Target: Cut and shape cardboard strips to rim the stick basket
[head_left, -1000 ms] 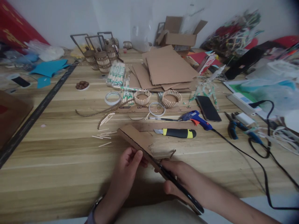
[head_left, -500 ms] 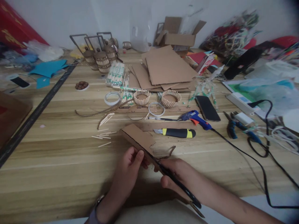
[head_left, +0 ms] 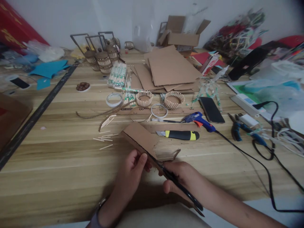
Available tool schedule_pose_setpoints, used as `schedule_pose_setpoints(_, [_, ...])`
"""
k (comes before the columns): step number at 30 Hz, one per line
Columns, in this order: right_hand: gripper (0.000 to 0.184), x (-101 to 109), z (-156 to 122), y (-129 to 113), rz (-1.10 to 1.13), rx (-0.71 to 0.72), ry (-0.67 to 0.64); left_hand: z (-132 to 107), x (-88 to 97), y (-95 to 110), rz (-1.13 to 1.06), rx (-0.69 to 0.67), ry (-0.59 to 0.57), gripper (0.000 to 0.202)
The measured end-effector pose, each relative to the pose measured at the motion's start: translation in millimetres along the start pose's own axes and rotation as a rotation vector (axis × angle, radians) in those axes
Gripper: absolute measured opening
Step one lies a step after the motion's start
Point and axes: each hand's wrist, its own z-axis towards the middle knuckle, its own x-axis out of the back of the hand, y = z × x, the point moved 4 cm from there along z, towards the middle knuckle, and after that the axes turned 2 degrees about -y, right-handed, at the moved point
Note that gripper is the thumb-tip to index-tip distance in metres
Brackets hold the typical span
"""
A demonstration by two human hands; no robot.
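My left hand (head_left: 132,172) pinches the near edge of a bent piece of brown cardboard (head_left: 140,134), thumb on top. In my right hand (head_left: 181,175) is a pair of black-handled scissors (head_left: 182,186). The scissors' blades meet the cardboard just right of my left fingers; their tips are hidden by it. A thin curled strip of cardboard (head_left: 176,154) sticks out beyond the right hand. Past the cardboard lies a yellow and black utility knife (head_left: 181,135) with its blade out.
Behind the knife are a blue glue gun (head_left: 198,121) with a trailing cord, a phone (head_left: 212,110), two stick-walled rings (head_left: 174,100) and tape rolls (head_left: 114,99). Loose sticks (head_left: 105,136) lie left. Cardboard sheets (head_left: 173,66) are stacked behind; pliers (head_left: 247,129) rest at right.
The scissors' handles have drawn slightly closer together. The cardboard's far end has risen a little in view, while my left hand stays nearly still.
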Motion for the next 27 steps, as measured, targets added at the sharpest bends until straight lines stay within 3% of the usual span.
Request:
schedule_pose_setpoints(12, [0.055, 3.0, 1.3, -1.5, 0.049, 0.099, 0.013, 0.3, 1.2, -0.7, -0.023, -0.058, -0.006, 0.038])
schedule_pose_setpoints(23, [0.057, 2.2, -2.1, -2.4, 0.045, -0.031, -0.041, -0.9, 0.6, 2.4, -0.016, -0.059, 0.011, 0.037])
schedule_pose_setpoints(27, [0.059, 4.7, -3.6, -5.6, 0.057, -0.017, -0.027, -2.4, -0.5, 2.6, -0.001, -0.053, 0.019, 0.036])
